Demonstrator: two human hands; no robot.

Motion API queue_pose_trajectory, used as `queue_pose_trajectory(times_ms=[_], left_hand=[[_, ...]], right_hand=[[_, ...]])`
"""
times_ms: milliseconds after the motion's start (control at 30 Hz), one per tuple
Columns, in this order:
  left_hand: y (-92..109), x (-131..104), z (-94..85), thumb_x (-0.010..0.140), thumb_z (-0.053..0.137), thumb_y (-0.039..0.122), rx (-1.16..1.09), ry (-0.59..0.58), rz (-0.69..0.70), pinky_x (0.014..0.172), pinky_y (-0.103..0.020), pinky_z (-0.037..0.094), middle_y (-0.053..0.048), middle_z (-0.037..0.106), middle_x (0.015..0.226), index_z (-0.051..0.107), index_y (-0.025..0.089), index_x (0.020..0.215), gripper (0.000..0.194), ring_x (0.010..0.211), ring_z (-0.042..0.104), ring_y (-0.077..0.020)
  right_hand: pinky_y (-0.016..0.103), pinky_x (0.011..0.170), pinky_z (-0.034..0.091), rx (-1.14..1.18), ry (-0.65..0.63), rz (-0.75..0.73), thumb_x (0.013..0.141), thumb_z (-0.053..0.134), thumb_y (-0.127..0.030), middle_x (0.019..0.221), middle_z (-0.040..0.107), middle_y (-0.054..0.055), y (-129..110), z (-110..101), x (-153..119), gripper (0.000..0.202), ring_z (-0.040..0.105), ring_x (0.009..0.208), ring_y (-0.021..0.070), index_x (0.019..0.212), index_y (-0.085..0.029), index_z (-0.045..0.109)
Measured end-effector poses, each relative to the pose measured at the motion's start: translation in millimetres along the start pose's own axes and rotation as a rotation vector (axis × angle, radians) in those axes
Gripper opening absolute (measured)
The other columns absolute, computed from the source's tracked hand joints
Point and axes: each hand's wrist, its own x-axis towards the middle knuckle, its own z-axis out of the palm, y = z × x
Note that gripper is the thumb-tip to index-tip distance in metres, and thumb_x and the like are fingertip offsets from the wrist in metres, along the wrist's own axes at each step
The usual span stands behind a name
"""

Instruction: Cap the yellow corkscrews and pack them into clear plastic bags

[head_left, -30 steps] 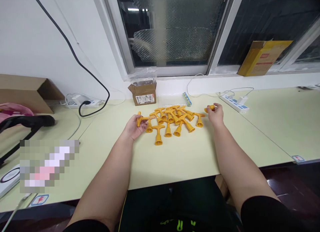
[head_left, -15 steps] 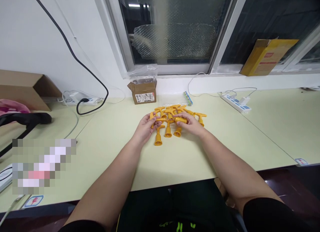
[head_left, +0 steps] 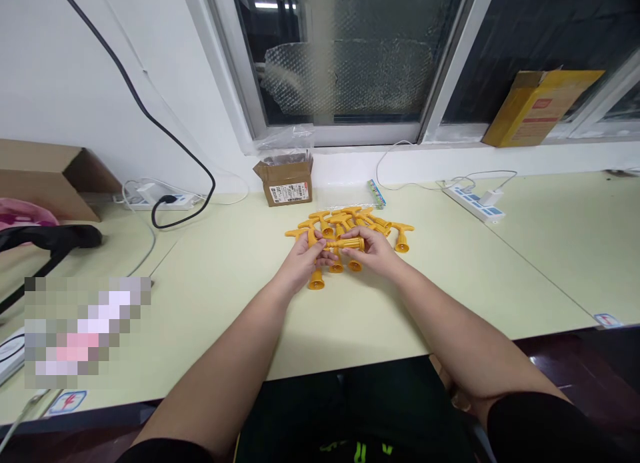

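Both hands are over a group of yellow T-handled corkscrews (head_left: 402, 239) on the table. My left hand (head_left: 301, 258) is closed round the T-handle of one yellow corkscrew (head_left: 331, 245), held sideways. The fingers of my right hand (head_left: 376, 250) grip its ribbed yellow sleeve (head_left: 354, 244), which is pushed over the metal spiral up close to the handle. Other corkscrews lie just behind and under the hands, their cup-shaped ends showing, such as a near one (head_left: 316, 281). My fingers cover parts of several of them.
Behind the group lies a clear plastic bag (head_left: 343, 196), with an opened small carton (head_left: 287, 183) to its left. Power strips stand on the left (head_left: 183, 202) and right (head_left: 473, 203). A black cable (head_left: 150, 113) hangs at the left. A yellow box (head_left: 537, 110) leans against the window.
The sleeve in my right hand has moved left over the spiral, which showed bare before. The hands are closer together, and corkscrews at the left of the group are now uncovered.
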Motion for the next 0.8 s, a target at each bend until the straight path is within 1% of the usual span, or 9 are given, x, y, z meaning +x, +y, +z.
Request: queue_pose_trajectory(times_ms=[67,133,200,300,433,567,633,733,800], left_hand=[[-0.2,-2.0,2.1,0.08,0.085,0.043,0.058,-0.006,0.028,0.063,-0.028,0.057,0.003,0.066,0.084,0.044,0.024,0.1,0.049,0.068,0.073,-0.0163],[0.0,-4.5,4.3,0.077,0.088,0.04,0.119,-0.022,0.096,0.063,-0.03,0.058,0.002,0.068,0.084,0.039,0.025,0.096,0.055,0.067,0.072,-0.017],[-0.2,-6.8,6.2,0.076,0.088,0.036,0.171,-0.038,0.179,0.071,-0.034,0.06,0.0,0.072,0.088,0.037,0.025,0.095,0.055,0.072,0.073,-0.0182],[-1.3,-8.4,6.4,0.077,0.087,0.034,0.247,-0.014,0.264,0.084,-0.04,0.061,-0.005,0.076,0.099,0.039,0.024,0.093,0.052,0.09,0.075,-0.0222],[-2.2,-7.9,3.4,0.077,0.087,0.033,0.299,-0.028,0.319,0.093,-0.044,0.06,-0.008,0.077,0.108,0.039,0.024,0.093,0.051,0.103,0.075,-0.0258],[-1.2,-9.2,2.7,0.078,0.086,0.035,0.269,-0.073,0.283,0.078,-0.041,0.062,-0.007,0.077,0.106,0.038,0.025,0.093,0.051,0.088,0.076,-0.0245],[-0.3,-11.1,3.3,0.077,0.087,0.035,0.279,-0.065,0.279,0.074,-0.04,0.062,-0.007,0.077,0.104,0.039,0.025,0.092,0.051,0.087,0.076,-0.0251],[2.0,-14.6,4.5,0.073,0.091,0.032,0.334,-0.058,0.325,0.087,-0.044,0.061,-0.005,0.077,0.096,0.043,0.024,0.085,0.05,0.097,0.075,-0.027],[3.8,-16.5,5.4,0.068,0.094,0.029,0.37,-0.052,0.333,0.095,-0.046,0.058,-0.005,0.076,0.09,0.045,0.024,0.081,0.051,0.1,0.074,-0.0276]], right_hand=[[0.038,0.085,0.054,0.026,-0.009,0.034,0.085,0.078,-0.047,0.105,0.072,0.005,-2.8,0.8,-0.3,0.036,0.068,0.094,0.0237,0.11,-0.022,0.069],[0.035,0.072,0.054,0.108,-0.044,0.13,0.085,0.078,-0.051,0.095,0.071,0.003,-6.2,1.5,-0.6,0.037,0.067,0.078,0.0206,0.107,-0.022,0.068],[0.032,0.06,0.051,0.203,-0.09,0.235,0.087,0.075,-0.055,0.082,0.07,0.001,-10.8,2.6,-1.0,0.038,0.063,0.062,0.0171,0.1,-0.022,0.064],[0.026,0.049,0.045,0.255,-0.13,0.328,0.087,0.072,-0.06,0.065,0.065,-0.003,-19.3,4.0,-1.2,0.04,0.056,0.049,0.0134,0.093,-0.022,0.06],[0.022,0.041,0.038,0.25,-0.167,0.395,0.087,0.071,-0.062,0.054,0.058,-0.006,-28.0,2.4,-1.3,0.043,0.047,0.04,0.0097,0.088,-0.021,0.059],[0.02,0.036,0.03,0.362,-0.2,0.462,0.086,0.073,-0.062,0.048,0.049,-0.008,-32.3,-0.4,-0.8,0.045,0.039,0.037,0.0077,0.079,-0.022,0.055],[0.019,0.035,0.024,0.475,-0.228,0.569,0.085,0.074,-0.062,0.047,0.044,-0.009,-33.5,-1.3,0.2,0.046,0.032,0.036,0.0064,0.078,-0.023,0.052],[0.018,0.033,0.014,0.613,-0.312,0.814,0.085,0.073,-0.062,0.046,0.036,-0.011,-34.2,-0.8,1.9,0.044,0.021,0.035,0.0052,0.082,-0.023,0.054],[0.019,0.033,0.014,0.613,-0.328,0.889,0.087,0.07,-0.061,0.046,0.037,-0.01,-34.0,0.8,2.4,0.042,0.02,0.035,0.0056,0.085,-0.021,0.057]])
